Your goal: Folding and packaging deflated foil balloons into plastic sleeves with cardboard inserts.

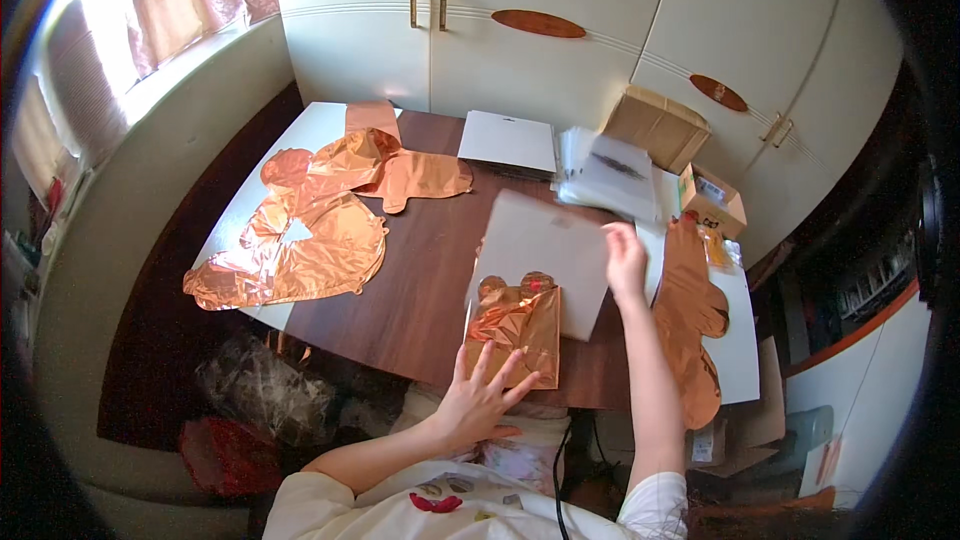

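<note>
Closest to the camera comes my white shirt (400,500), and just beyond it my left hand (480,405), fingers spread wide, rests on the folded copper foil (520,318) without gripping it. That foil lies at the near edge of the worktop (400,285), overlapping the lower part of a frosted sheet (545,240). With my right hand (627,258) I seem to pinch this sheet at its right edge, fingers nearly closed. I judge the foil very light, soft, slippery and easy to crease; better to take it by the folded sides. The sheet is probably thin and bendy, best held by a corner.
</note>
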### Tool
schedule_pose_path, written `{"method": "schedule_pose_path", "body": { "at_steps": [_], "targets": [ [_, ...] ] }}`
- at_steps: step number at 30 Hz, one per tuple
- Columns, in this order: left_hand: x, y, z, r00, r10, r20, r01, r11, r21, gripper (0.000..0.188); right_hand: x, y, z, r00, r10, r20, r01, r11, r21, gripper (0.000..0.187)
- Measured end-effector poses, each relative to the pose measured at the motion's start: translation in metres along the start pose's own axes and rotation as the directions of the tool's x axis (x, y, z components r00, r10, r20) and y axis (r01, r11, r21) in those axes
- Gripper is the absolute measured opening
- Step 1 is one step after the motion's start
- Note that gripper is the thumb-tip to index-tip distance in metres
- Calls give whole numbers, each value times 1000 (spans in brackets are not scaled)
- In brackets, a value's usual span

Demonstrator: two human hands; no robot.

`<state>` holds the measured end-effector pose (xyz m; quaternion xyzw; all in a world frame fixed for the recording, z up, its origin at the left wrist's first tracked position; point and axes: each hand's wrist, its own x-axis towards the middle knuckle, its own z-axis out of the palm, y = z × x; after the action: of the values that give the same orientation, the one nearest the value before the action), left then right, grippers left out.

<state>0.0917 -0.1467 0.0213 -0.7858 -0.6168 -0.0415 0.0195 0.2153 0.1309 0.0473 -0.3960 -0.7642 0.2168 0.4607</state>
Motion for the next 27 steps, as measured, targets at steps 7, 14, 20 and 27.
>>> {"method": "schedule_pose_path", "body": {
  "at_steps": [7,14,20,27],
  "targets": [
    [1,1,0,1000,10,-5,-10,1000,-17,90,23,17,-69,907,262,-329,-52,847,529,17],
    [-1,-1,6,998,0,-65,-4,999,-52,87,-33,12,-79,961,269,62,-238,697,676,13],
    [-2,-2,12,997,12,-71,-13,1000,-7,84,-79,9,-58,964,163,208,-210,950,231,14],
    [0,-1,11,999,12,-42,-12,1000,-2,84,-70,35,-40,971,-122,206,220,798,-562,23]
  ]
}}
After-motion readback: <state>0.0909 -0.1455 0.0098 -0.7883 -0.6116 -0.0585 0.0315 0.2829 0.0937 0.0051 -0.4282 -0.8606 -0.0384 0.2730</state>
